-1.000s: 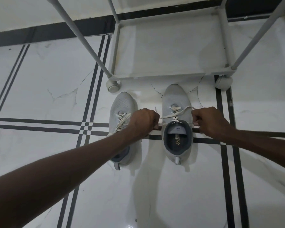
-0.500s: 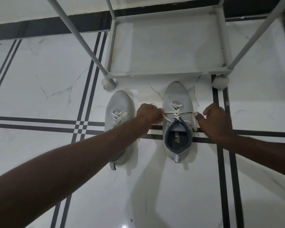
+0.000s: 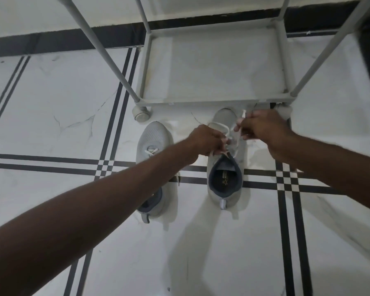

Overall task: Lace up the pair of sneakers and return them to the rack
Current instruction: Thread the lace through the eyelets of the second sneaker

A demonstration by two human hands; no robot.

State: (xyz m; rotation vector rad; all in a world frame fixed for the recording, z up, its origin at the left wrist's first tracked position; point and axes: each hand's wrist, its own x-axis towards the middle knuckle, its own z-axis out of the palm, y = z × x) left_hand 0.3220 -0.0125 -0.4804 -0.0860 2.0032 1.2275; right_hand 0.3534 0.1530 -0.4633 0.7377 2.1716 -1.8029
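Two pale grey sneakers stand on the floor, toes toward the rack. The right sneaker point(image 3: 224, 189) has a dark collar, and its white lace point(image 3: 235, 139) is held above the tongue. My left hand point(image 3: 207, 142) pinches one end of the lace over the eyelets. My right hand point(image 3: 263, 129) grips the other end, raised over the toe. The left sneaker point(image 3: 153, 137) lies partly under my left forearm, its lace crossed over the tongue.
A white metal shoe rack point(image 3: 214, 100) on small wheels stands just beyond the toes, its bottom shelf bare and slanted posts rising at each corner. White marble floor tiles with black stripe lines spread all round. A dark skirting runs along the wall.
Both hands have come inward and forward from the sides of the right sneaker, bringing the lace ends together above its tongue. The view has shifted a little closer.
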